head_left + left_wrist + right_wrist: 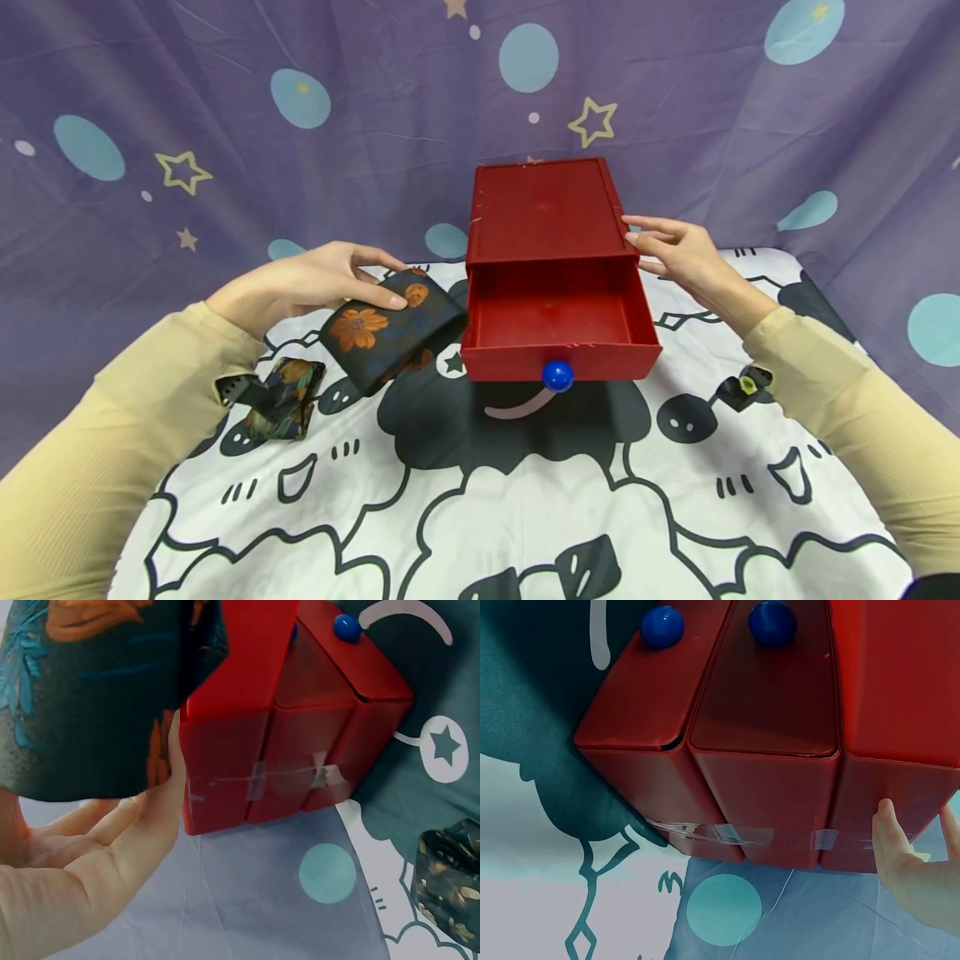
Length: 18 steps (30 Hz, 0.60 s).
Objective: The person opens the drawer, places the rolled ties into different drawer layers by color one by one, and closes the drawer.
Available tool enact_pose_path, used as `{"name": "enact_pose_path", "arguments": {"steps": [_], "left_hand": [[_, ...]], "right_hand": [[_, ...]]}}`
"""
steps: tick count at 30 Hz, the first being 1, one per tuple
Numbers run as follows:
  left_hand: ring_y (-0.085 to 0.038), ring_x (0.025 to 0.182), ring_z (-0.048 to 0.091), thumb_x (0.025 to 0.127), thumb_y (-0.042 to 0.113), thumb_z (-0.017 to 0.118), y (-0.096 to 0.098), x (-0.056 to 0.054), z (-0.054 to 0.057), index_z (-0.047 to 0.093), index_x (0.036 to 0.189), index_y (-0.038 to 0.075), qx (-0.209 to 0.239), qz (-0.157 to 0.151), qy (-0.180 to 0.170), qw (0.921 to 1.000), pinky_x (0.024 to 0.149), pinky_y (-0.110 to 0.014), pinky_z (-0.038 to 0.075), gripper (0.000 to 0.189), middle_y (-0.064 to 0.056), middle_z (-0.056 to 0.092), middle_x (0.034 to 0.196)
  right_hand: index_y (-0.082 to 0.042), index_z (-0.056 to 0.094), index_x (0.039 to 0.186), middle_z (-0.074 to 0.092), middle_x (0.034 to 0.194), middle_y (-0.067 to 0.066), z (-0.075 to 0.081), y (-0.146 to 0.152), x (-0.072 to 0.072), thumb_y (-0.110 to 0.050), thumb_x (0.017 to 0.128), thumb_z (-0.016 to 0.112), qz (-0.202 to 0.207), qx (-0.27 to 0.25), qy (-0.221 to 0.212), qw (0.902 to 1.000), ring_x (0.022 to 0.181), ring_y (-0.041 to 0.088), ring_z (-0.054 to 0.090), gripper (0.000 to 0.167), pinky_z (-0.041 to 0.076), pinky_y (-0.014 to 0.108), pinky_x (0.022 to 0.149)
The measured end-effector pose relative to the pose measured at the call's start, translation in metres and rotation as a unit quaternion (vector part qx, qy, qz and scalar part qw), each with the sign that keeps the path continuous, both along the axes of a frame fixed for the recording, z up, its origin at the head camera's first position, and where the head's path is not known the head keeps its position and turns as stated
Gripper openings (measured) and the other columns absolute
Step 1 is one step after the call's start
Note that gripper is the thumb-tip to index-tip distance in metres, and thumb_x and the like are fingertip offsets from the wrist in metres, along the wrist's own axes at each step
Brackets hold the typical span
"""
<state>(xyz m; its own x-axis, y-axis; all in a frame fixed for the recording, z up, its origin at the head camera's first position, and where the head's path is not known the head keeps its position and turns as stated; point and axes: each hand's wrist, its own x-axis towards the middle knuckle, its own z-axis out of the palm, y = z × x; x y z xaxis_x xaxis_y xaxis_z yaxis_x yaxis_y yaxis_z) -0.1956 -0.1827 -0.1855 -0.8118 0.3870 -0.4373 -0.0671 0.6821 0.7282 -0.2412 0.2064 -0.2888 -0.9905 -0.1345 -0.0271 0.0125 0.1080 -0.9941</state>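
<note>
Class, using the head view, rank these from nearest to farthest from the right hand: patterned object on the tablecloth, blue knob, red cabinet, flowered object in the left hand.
1. Red cabinet: just left of the right hand.
2. Blue knob: on the open drawer.
3. Flowered object: in the left hand.
4. Patterned object: farther left.

- Drawer (510,364) pulled out; way in from above.
- Cabinet top (547,208) roofs its rear.
- Blue knob (557,377) juts forward.
- Dark floral piece (378,329) crowds left; right hand (686,254) right.
</note>
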Motion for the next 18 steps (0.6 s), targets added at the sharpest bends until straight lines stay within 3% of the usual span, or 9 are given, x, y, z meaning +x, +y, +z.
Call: {"name": "enact_pose_path", "arguments": {"steps": [5,18], "left_hand": [[-0.017,0.088,0.058,0.078,0.018,0.067,0.01,-0.004,0.003,0.039,0.128,0.003,0.034,0.018,-0.024,0.999,0.076,-0.033,0.049,0.06,-0.012,0.057,0.106],[-0.015,0.084,0.058,0.076,0.026,0.068,0.045,-0.018,0.007,0.041,0.129,0.011,-0.003,0.017,-0.024,0.9996,0.072,-0.03,0.049,0.061,-0.009,0.041,0.122]], "right_hand": [[-0.015,0.047,0.129,0.054,0.111,0.003,0.0,0.0,0.0,-0.033,0.079,0.064,0.006,0.007,0.002,1.0,0.101,0.014,0.053,0.056,0.047,0.026,0.077],[-0.015,0.048,0.129,0.053,0.111,0.003,0.0,0.0,0.001,-0.033,0.078,0.064,0.0,0.007,0.0,1.0,0.102,0.015,0.053,0.057,0.046,0.028,0.079]]}}
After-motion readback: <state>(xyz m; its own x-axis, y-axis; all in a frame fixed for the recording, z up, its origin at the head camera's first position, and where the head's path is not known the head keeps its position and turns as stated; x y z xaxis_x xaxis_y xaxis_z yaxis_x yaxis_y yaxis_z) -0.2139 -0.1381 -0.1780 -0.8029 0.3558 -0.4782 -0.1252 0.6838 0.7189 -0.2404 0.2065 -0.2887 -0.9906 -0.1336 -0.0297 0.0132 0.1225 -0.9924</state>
